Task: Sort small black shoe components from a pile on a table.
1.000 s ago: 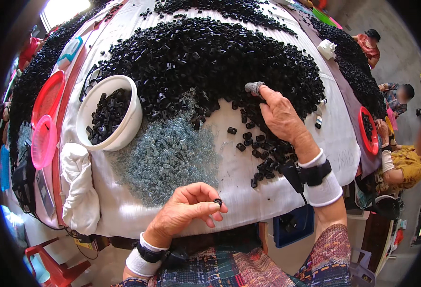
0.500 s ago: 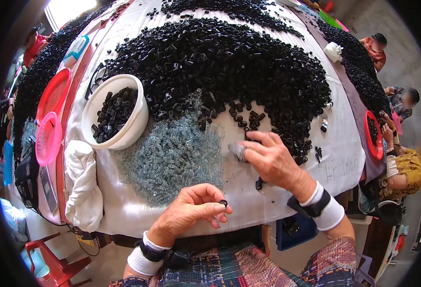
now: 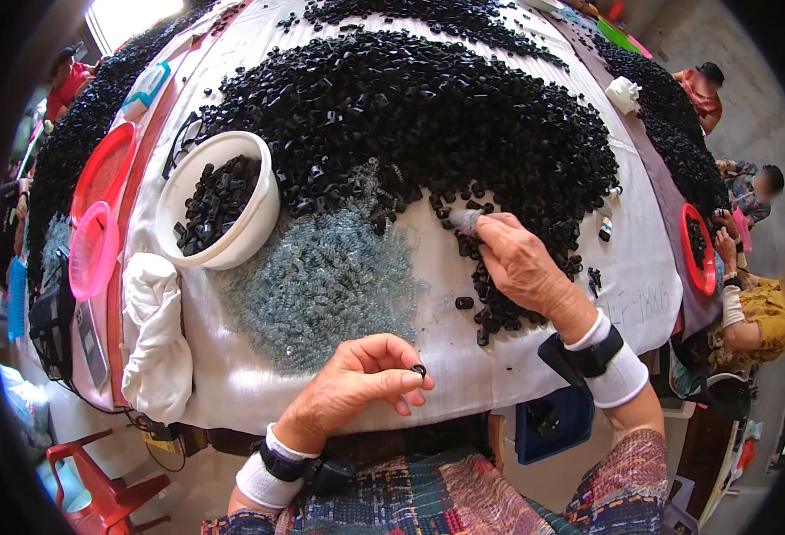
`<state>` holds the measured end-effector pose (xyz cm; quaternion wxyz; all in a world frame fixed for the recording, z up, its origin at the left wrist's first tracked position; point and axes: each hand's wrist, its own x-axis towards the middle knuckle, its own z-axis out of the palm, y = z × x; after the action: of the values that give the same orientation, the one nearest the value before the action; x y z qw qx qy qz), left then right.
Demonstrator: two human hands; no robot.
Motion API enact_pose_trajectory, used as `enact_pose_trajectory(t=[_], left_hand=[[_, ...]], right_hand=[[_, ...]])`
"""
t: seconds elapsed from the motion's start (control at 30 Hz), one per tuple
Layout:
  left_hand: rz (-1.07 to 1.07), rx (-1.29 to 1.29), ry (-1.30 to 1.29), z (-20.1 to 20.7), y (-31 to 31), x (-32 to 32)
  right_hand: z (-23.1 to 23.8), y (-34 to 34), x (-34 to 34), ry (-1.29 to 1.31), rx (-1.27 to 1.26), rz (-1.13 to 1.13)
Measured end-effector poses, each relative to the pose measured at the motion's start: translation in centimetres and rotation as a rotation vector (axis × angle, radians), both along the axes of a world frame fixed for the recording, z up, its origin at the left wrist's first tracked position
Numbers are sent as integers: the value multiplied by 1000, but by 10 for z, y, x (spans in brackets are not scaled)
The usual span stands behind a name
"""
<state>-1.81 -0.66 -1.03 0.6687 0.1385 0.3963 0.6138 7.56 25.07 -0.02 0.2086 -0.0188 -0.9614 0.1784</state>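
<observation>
My left hand (image 3: 357,374) is closed in a pinch above the near table edge, a small black cylindrical plastic part (image 3: 418,370) between thumb and fingertips. Its hollow end shows. Over the near edge of the big heap of black plastic parts (image 3: 410,125), my right hand (image 3: 531,263) has its fingers bent downward, with a grey wrapping (image 3: 466,220) at a digit's tip. The hand covers whatever may be in its fingers. A pile of small metal coil springs (image 3: 330,285) lies between the left hand and the heap.
A white tub (image 3: 268,209) of black parts stands left of the springs. Beside it are a crumpled white cloth (image 3: 153,339), a pink basket (image 3: 94,250) and a red one (image 3: 105,169). A blue crate (image 3: 535,446) sits below the table edge. Other people work on both sides.
My right hand has moved up and slightly right, its wrapped digit now at the heap's edge. Several black parts lie nearer the table's front. The left hand keeps its part almost in place.
</observation>
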Motion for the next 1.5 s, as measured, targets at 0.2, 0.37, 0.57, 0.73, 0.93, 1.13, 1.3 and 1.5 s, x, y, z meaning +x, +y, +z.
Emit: enact_pose_trajectory(t=[0.2, 0.37, 0.57, 0.73, 0.93, 1.13, 1.3, 1.5], left_hand=[[11, 11, -39, -6, -2, -3], [6, 29, -66, -5, -1, -4], [92, 15, -86, -1, -1, -5], [158, 29, -81, -2, -3, -7], [222, 52, -104, -5, -5, -7], [318, 14, -9, -1, -3, -5], [341, 16, 138, -5, 2, -2], [395, 59, 135, -1, 7, 6]], right_hand=[[4, -17, 13, -158, -47, 84], [8, -17, 28, 12, -168, -75], [10, -26, 13, 51, -93, 6], [10, -33, 2, -41, 13, 5], [2, -33, 1, -86, 156, 99], [-3, -32, -4, -150, 69, 88], [17, -51, 2, -69, -150, 53], [41, -91, 13, 28, -449, 19]])
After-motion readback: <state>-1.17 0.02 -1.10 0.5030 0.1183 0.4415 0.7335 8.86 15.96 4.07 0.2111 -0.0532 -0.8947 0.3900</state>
